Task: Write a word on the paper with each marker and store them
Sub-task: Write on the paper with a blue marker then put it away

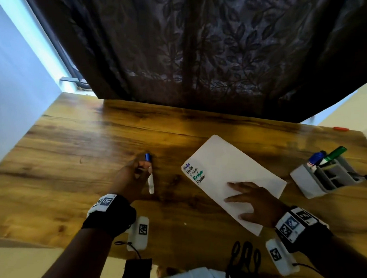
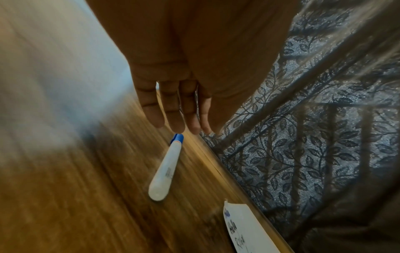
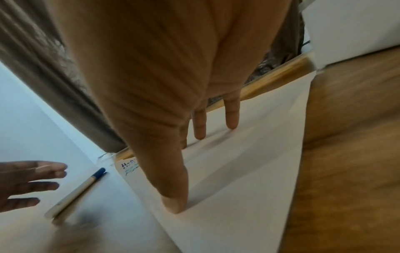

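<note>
Your left hand (image 2: 173, 95) has straight, relaxed fingers (image 2: 176, 123) and holds nothing. The blue-capped marker (image 2: 165, 169) lies on the surface (image 1: 73, 143) just under them (cap end nearest the fingertips, long axis running back toward your wrist).

Your right hand (image 1: 257, 203) presses flat on the paper (image 1: 227, 158). Beyond it, the grey holder (image 1: 302, 175) keeps a blue and a green marker.

- Worktop (image 1: 73, 147): wood grain.
- Curtain (image 1: 206, 53): dark, leaf pattern, hangs behind the far edge.
- Small orange thing (image 1: 340, 129) at the far right edge.
- Wall (image 1: 12, 83) on the left.
</note>
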The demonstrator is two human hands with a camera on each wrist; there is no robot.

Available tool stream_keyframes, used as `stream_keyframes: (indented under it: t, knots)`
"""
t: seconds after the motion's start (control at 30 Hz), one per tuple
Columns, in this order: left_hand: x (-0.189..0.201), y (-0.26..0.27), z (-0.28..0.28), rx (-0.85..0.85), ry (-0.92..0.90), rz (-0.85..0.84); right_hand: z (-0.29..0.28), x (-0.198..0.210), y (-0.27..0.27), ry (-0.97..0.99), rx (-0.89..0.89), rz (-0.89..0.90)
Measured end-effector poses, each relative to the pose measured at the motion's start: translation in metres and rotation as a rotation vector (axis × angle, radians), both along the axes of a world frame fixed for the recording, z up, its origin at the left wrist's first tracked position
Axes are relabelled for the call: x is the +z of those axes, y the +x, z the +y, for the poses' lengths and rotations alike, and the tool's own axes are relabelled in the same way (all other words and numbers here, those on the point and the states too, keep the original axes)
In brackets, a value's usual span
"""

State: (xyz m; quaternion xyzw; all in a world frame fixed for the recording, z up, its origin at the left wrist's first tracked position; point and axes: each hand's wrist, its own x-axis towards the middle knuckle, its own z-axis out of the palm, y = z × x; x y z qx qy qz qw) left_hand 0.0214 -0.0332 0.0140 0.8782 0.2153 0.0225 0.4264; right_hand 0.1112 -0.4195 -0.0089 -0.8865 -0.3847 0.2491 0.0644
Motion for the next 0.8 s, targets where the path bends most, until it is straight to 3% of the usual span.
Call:
stream_keyframes:
  t: [0.27, 0.4, 0.6, 0.8]
  knots:
    - [-0.007, -0.011, 0.024, -0.012, 0.017, 0.014, 0.059, 0.018, -0.003, 0.124, -0.077, -0.029]
    - [-0.009, -0.014, 0.032, -0.016, 0.033, 0.031, 0.143, 0.035, -0.006, 0.223, -0.084, 0.054]
    - [-0.014, -0.022, 0.037, -0.049, 0.051, -0.052, 0.258, 0.019, -0.013, 0.145, -0.003, 0.056]
    - [-0.020, -0.029, 0.045, 0.004, 0.019, -0.051, 0.273, 0.002, -0.020, 0.102, -0.095, 0.002]
